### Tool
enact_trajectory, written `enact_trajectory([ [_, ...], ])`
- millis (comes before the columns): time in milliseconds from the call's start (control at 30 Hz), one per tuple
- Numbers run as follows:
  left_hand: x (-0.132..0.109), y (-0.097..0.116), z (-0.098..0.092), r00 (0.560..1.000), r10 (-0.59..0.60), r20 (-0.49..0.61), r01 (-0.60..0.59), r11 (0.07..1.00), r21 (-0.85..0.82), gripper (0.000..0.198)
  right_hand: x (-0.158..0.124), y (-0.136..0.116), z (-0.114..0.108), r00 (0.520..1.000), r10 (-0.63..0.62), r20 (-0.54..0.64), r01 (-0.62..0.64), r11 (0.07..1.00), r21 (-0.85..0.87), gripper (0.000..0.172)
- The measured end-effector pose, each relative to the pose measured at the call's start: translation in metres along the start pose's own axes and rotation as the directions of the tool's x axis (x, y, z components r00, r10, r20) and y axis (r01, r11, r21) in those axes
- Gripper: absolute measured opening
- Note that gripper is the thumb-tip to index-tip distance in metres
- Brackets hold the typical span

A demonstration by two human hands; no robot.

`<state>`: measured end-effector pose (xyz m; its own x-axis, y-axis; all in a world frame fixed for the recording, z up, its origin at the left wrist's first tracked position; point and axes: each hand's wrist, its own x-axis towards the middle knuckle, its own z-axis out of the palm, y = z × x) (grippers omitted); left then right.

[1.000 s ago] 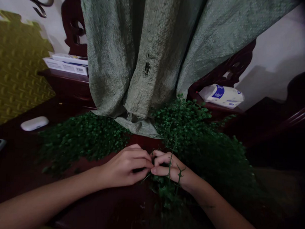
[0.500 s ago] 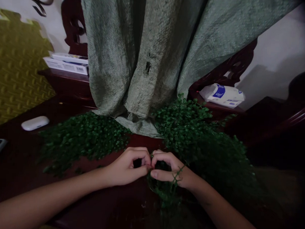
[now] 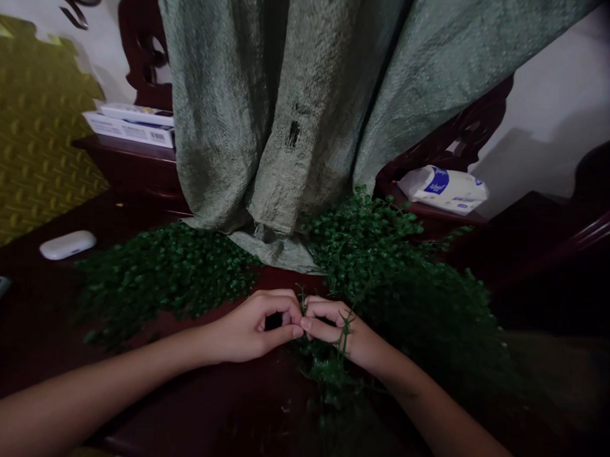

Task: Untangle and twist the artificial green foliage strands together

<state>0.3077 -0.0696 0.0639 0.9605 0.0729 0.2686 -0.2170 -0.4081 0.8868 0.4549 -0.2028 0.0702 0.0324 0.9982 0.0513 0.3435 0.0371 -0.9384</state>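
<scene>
Evidently, a thin green sprig [image 3: 302, 295] is gripped where the two hands meet: the left hand [image 3: 256, 325] and the right hand [image 3: 341, 326] are both closed in thumb-and-finger pinches, fingertips touching, with the sprig's tip showing just beyond them. Whether the leafy stem [image 3: 346, 328] lying across the right hand belongs to that same sprig cannot be told in this dim light; if it does, it could be snapped by a sharp pull apart. Below the pinch, leafy strands [image 3: 330, 373] are bunched over the dark wooden surface [image 3: 203, 411], and a snag could be caused by their tangle. To the right of the grip and beyond it, a large heap of foliage [image 3: 408, 279] is spread, from which stems might be dragged by the wrist. To the left, a smaller heap [image 3: 163, 270] is set apart; the two could be mixed if bits were dropped between. Straight beyond the grip, woven sackcloth [image 3: 289, 121] is draped, and leaves could be caught by its frayed hem.
</scene>
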Motion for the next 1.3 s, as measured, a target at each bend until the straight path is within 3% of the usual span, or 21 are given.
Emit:
enact_trajectory([
  [267,-0.003,0.001,-0.004,0.999,0.024,0.037,-0.030,0.983,0.180,0.015,-0.002,0.007,0.005,1.000,0.003,0.001,-0.003,0.998,0.062,0.045],
  [433,-0.002,0.014,-0.007,0.995,0.040,0.093,-0.052,0.990,0.135,0.013,-0.003,0.008,0.000,0.995,0.010,0.097,-0.026,0.986,0.167,0.043],
  [633,-0.001,0.021,-0.007,0.996,0.021,0.082,-0.023,0.999,0.025,0.014,-0.005,0.004,-0.009,0.975,-0.054,0.216,0.041,0.997,0.067,0.040],
  [867,0.002,0.005,-0.008,1.000,-0.026,-0.007,0.026,0.995,-0.091,0.014,-0.002,0.004,-0.001,1.000,-0.019,0.016,0.015,0.981,0.196,0.042],
  [967,0.003,0.003,-0.006,0.989,-0.050,-0.138,0.042,0.997,-0.061,0.014,-0.003,-0.001,0.000,0.999,0.018,-0.046,-0.005,0.964,0.264,0.038],
  [1133,0.004,0.000,-0.013,0.874,0.022,-0.485,0.056,0.988,0.146,0.012,-0.006,-0.015,-0.002,0.986,0.062,-0.153,-0.015,0.957,0.288,0.031],
  [1233,0.004,-0.009,-0.019,0.825,0.092,-0.558,0.089,0.953,0.289,0.012,-0.007,-0.016,-0.002,0.951,0.079,-0.300,-0.014,0.977,0.212,0.031],
  [1300,0.004,-0.015,-0.022,0.825,0.117,-0.552,0.109,0.926,0.361,0.016,-0.006,-0.012,0.000,0.924,0.053,-0.378,-0.002,0.991,0.135,0.030],
])
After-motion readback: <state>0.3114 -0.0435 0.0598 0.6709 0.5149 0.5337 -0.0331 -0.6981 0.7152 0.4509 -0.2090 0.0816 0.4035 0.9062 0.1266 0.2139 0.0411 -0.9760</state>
